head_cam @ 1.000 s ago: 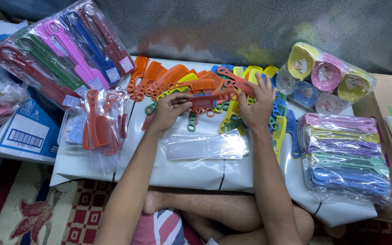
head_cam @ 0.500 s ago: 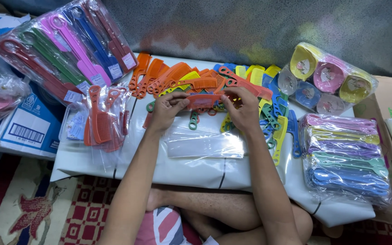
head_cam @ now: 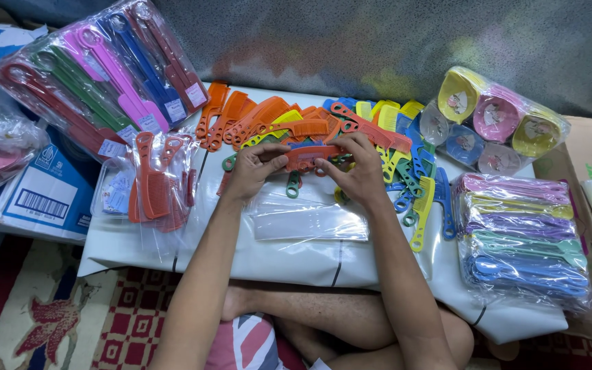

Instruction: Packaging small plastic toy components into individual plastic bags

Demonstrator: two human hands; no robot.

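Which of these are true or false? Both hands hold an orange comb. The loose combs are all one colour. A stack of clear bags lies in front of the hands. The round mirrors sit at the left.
1. Both hands hold an orange comb: true. The left hand and right hand share the orange comb.
2. Loose combs are all one colour: false; orange, yellow, blue, green.
3. Clear bags lie in front of the hands: true.
4. Round mirrors sit at the left: false; they are at the right.

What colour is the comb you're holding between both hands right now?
Orange-red. The comb is held between the left hand and right hand, in the head view.
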